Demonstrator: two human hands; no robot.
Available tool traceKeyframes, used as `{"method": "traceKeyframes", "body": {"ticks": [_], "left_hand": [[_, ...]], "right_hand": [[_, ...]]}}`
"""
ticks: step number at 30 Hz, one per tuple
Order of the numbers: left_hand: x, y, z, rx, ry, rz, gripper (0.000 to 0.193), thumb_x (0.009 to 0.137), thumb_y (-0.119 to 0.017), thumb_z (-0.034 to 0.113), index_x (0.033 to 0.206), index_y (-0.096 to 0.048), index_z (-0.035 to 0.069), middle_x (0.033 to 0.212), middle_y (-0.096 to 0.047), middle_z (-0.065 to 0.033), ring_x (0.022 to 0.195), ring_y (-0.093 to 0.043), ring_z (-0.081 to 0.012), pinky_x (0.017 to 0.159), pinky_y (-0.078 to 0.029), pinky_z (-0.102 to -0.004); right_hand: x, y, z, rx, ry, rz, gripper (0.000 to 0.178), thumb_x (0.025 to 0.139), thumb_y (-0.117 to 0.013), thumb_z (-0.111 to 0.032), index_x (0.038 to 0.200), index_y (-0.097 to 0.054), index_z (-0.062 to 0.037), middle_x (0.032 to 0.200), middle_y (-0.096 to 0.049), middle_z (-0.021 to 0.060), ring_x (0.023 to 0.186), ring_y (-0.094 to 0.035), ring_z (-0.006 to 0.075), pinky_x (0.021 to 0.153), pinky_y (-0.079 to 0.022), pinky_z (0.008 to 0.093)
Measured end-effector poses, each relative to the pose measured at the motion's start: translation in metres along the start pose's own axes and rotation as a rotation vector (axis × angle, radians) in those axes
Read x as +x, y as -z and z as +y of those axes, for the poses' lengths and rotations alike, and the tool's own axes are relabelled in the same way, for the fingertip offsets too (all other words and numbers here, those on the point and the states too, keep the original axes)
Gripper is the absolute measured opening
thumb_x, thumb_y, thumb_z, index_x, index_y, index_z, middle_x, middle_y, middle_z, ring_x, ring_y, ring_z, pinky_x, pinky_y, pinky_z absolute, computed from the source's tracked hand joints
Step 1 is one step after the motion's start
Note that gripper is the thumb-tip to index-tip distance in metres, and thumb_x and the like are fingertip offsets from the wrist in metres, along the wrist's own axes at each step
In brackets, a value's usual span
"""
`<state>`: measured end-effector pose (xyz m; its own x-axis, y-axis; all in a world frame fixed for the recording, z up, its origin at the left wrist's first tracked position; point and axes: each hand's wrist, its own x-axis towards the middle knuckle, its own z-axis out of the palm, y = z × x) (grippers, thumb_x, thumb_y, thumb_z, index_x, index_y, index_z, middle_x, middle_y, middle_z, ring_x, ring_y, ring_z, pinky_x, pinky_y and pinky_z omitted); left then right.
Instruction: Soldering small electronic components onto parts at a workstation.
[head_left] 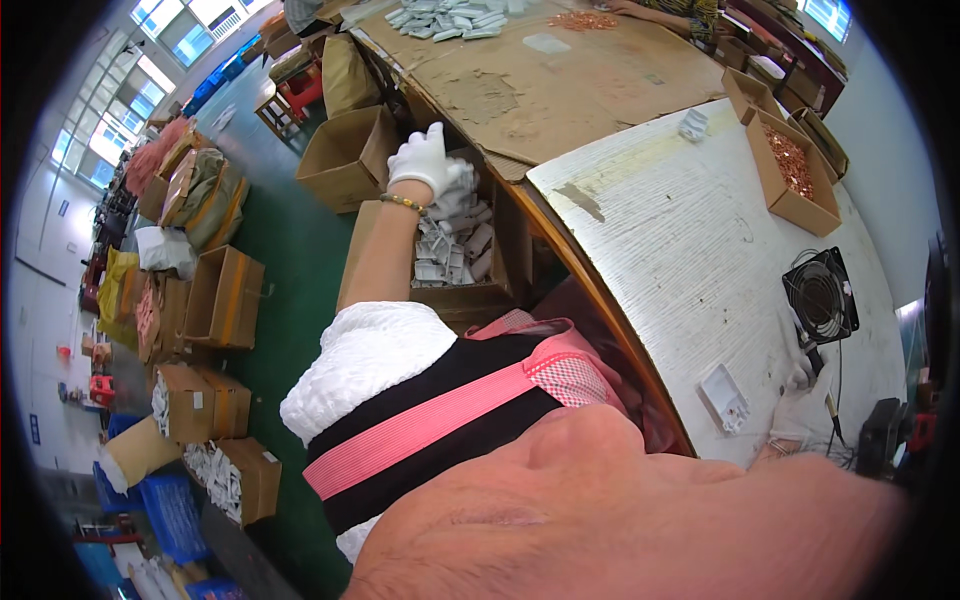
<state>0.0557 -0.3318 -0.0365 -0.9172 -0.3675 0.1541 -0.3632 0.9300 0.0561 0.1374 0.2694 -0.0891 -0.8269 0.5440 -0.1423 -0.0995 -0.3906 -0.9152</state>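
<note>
My left hand [425,160], in a white glove with a bead bracelet at the wrist, reaches down into an open cardboard box [470,298] beside the table. Its fingers curl onto the pile of white plastic parts [452,250] that fills the box. My right hand [800,378], also gloved in white, rests on the white tabletop [680,250] just below a small black fan [820,296]; only part of it shows. One white plastic part [723,398] lies on the table a little left of that hand.
A thin tool with a cable [830,412] lies by my right hand. Cardboard boxes of copper-coloured pieces [795,165] stand at the table's far right. More boxes [222,298] and blue crates [170,515] line the green floor. Another person's arm [660,8] works at the far cardboard-covered table.
</note>
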Motion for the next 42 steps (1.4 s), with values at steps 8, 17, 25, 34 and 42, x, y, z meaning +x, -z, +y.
{"method": "traceKeyframes", "body": {"ticks": [8, 17, 25, 34, 42], "left_hand": [[-0.021, 0.005, 0.11, -0.463, -0.836, 0.475, 0.048, 0.072, -0.068, 0.028, 0.115, -0.057, 0.009, 0.105, -0.061, -0.0137, 0.097, -0.058, -0.0304, 0.084, -0.047, -0.0384], [-0.163, -0.003, 0.249, -0.82, -1.876, 0.059, 0.049, 0.069, -0.071, 0.034, 0.113, -0.057, 0.019, 0.124, -0.048, -0.011, 0.119, -0.041, -0.0356, 0.096, -0.032, -0.0536], [-0.193, -0.031, 0.271, -0.895, -1.972, 0.085, 0.031, 0.071, -0.068, 0.038, 0.093, -0.059, 0.018, 0.111, -0.056, -0.0037, 0.107, -0.047, -0.03, 0.079, -0.041, -0.046], [-0.133, -0.027, 0.245, -0.724, -1.737, 0.152, 0.012, 0.075, -0.059, 0.017, 0.087, -0.057, 0.019, 0.098, -0.06, -0.002, 0.082, -0.059, -0.0245, 0.064, -0.049, -0.0366], [-0.044, -0.002, 0.14, -0.391, -1.007, 0.124, 0.028, 0.08, -0.052, 0.012, 0.107, -0.06, 0.015, 0.085, -0.063, -0.0123, 0.076, -0.062, -0.0305, 0.068, -0.051, -0.0389]], "right_hand": [[0.011, 0.016, 0.007, 0.017, 0.026, -0.104, 0.041, 0.095, -0.047, -0.039, 0.115, -0.054, -0.004, 0.086, -0.058, 0.0009, 0.066, -0.045, 0.0043, 0.061, -0.039, 0.0154], [0.005, 0.01, 0.006, -0.005, 0.037, -0.093, 0.041, 0.095, -0.047, -0.038, 0.119, -0.052, -0.0053, 0.085, -0.058, 0.0005, 0.064, -0.047, 0.0032, 0.058, -0.039, 0.0133], [-0.002, 0.004, 0.001, -0.011, 0.017, -0.058, 0.039, 0.094, -0.048, -0.039, 0.114, -0.055, -0.0056, 0.084, -0.059, 0.0003, 0.064, -0.048, 0.0038, 0.058, -0.04, 0.0155], [0.013, 0.021, 0.008, -0.006, 0.007, -0.083, 0.041, 0.093, -0.049, -0.039, 0.11, -0.057, -0.0026, 0.086, -0.06, 0.0009, 0.064, -0.047, 0.0041, 0.059, -0.039, 0.0141], [-0.006, -0.005, -0.004, -0.033, 0.034, -0.077, 0.04, 0.094, -0.049, -0.038, 0.11, -0.057, -0.0023, 0.087, -0.06, 0.0011, 0.066, -0.047, 0.0043, 0.06, -0.039, 0.0155]]}}
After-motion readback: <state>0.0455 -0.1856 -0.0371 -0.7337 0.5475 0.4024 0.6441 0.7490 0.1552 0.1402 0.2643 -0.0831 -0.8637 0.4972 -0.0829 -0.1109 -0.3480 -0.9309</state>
